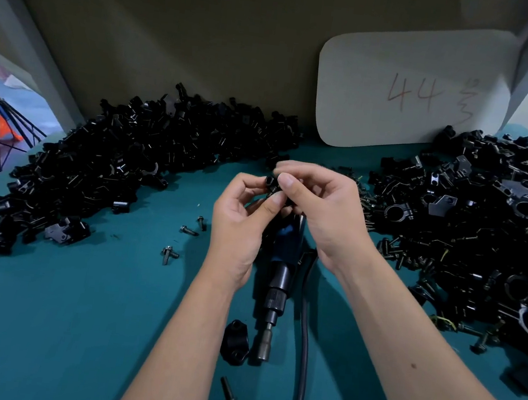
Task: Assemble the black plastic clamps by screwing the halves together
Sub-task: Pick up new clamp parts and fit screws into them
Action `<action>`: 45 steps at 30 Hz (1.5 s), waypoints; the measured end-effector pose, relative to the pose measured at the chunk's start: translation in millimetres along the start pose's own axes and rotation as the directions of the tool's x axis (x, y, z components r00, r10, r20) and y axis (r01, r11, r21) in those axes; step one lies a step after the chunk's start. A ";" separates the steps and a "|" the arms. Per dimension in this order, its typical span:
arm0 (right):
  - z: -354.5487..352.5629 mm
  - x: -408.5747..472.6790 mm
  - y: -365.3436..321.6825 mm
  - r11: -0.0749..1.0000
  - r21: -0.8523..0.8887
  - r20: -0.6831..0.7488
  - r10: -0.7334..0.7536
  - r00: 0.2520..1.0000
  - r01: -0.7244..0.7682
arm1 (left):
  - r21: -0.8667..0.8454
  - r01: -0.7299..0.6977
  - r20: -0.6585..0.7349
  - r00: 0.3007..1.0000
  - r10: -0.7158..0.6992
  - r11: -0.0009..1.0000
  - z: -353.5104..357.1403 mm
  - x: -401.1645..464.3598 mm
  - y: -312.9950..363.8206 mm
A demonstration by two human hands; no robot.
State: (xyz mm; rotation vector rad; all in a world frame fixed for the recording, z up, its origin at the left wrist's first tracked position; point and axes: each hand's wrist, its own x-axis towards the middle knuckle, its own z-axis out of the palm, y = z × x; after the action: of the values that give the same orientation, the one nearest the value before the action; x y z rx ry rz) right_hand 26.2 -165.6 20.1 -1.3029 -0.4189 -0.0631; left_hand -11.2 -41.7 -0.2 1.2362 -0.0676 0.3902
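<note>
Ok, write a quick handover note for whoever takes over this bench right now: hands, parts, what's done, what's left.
Left hand and right hand both pinch one small clamp part above the table.
Electric screwdriver lies below the hands, unheld.
Loose clamp half and a screw lie near its tip.
Pile at left, pile at right.
Not yet screwed; whether the halves are mated is hidden.

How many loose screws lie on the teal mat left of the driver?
4 that I can make out: two screws near the left hand, one lower left, one near the bottom. More may hide under the piles.
</note>
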 end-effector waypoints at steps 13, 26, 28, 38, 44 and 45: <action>6.0 -0.2 -1.2 0.996 -0.010 -0.122 0.085 0.989 -0.087 | -0.191 0.145 0.001 0.989 -0.148 0.971 -3.6 0.4 4.9; 4.5 -3.8 -12.9 0.962 0.192 -0.018 0.201 0.979 -0.194 | -0.448 0.320 0.105 0.946 -0.306 0.835 -3.1 -2.5 11.9; 5.6 -3.9 -14.6 0.956 0.208 0.002 0.211 0.977 -0.207 | -0.488 0.312 0.086 0.947 -0.311 0.815 -3.5 -2.4 13.5; 15.4 -5.4 -11.2 0.945 0.258 -0.053 0.223 0.973 -0.202 | -0.494 0.312 0.083 0.946 -0.314 0.811 -1.8 -1.4 12.6; 17.0 -5.8 -9.4 0.958 0.216 -0.152 0.224 0.963 -0.189 | -0.467 0.329 0.095 0.942 -0.323 0.821 -1.6 -3.2 10.9; 15.1 -5.9 -10.1 0.956 0.226 -0.131 0.221 0.966 -0.188 | -0.477 0.328 0.100 0.942 -0.321 0.815 -0.7 -3.7 11.1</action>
State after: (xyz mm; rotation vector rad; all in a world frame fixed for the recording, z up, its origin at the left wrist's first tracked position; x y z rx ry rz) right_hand 13.9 -155.2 30.5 -1.1153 -0.1505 0.0543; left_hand -18.4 -38.9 8.7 0.7250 0.0336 0.0514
